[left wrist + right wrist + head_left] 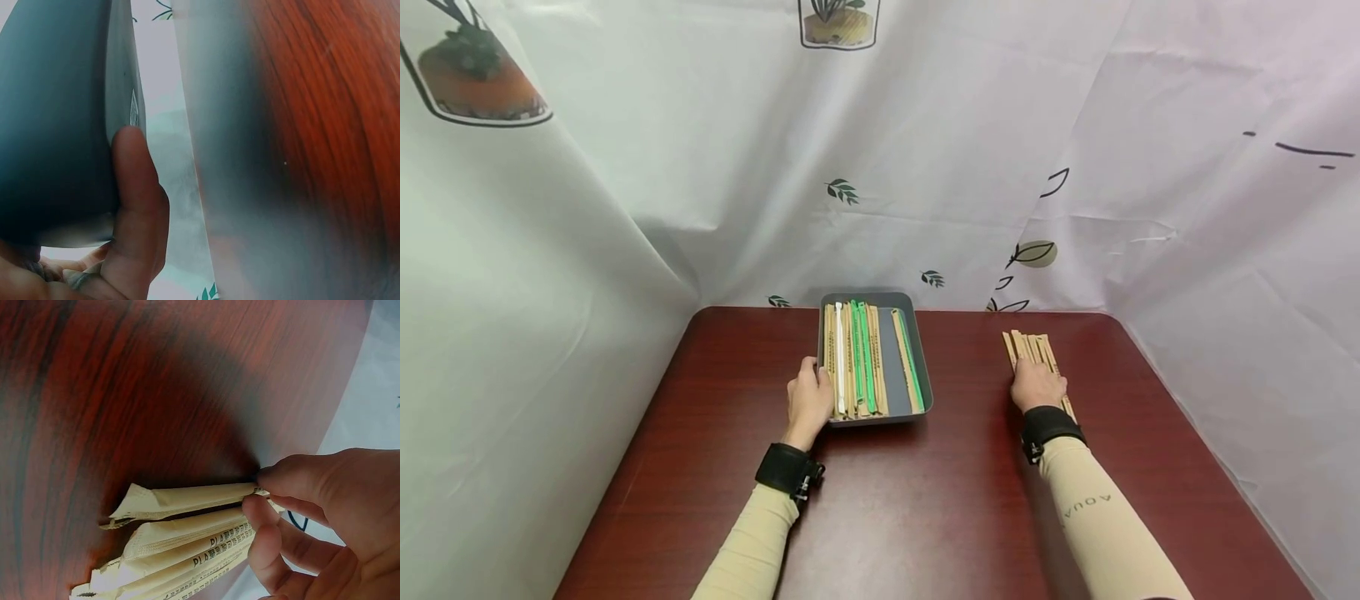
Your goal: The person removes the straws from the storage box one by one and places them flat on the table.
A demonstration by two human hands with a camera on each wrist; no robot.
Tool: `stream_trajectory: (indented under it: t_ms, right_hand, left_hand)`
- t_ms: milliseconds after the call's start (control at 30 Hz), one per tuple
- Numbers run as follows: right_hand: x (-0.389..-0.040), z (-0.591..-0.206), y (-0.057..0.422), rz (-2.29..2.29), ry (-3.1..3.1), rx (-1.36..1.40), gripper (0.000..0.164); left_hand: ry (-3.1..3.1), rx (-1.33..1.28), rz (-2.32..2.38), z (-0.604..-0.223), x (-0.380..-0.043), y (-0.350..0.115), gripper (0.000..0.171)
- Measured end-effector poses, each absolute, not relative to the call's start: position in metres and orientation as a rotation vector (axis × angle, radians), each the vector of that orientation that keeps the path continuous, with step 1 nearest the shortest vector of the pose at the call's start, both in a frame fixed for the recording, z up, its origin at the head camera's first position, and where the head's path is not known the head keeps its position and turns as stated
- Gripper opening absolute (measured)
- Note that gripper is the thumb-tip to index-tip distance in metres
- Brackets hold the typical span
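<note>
A grey rectangular tray (pixel 892 367) near the back of the table holds several paper-wrapped straws (pixel 852 358), mostly brown, with some green and one white. My left hand (pixel 810 400) grips the tray's left side; in the left wrist view a finger (pixel 140 194) lies along the tray's wall (pixel 122 69). To the right, my right hand (pixel 1037 386) is over a bunch of brown paper-wrapped straws (pixel 1033 346). From the right wrist, the thumb (pixel 294 478) and fingertips pinch at the straws (pixel 187 531), which fan out beyond them with printed wrappers showing.
The dark red-brown table (pixel 917 517) stands against a white patterned curtain (pixel 925 167) at the back and both sides. Inside the tray, a bare strip separates the main row from a brown and a green straw (pixel 912 362) on the right.
</note>
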State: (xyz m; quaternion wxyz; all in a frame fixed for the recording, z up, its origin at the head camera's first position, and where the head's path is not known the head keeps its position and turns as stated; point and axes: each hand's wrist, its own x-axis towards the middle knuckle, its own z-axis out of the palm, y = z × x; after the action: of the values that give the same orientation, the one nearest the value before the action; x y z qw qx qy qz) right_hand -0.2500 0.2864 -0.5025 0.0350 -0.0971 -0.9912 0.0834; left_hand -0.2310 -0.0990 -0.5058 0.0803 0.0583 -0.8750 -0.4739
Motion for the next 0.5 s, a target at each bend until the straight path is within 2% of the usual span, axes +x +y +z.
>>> stream_trajectory:
  t_ms: [500]
  right_hand:
    - [-0.261,-0.488,0.275,0.326,-3.012,-0.297,0.014]
  left_hand:
    - [-2.627,0.169,-1.392,-0.506,-0.233,-0.099,0.037]
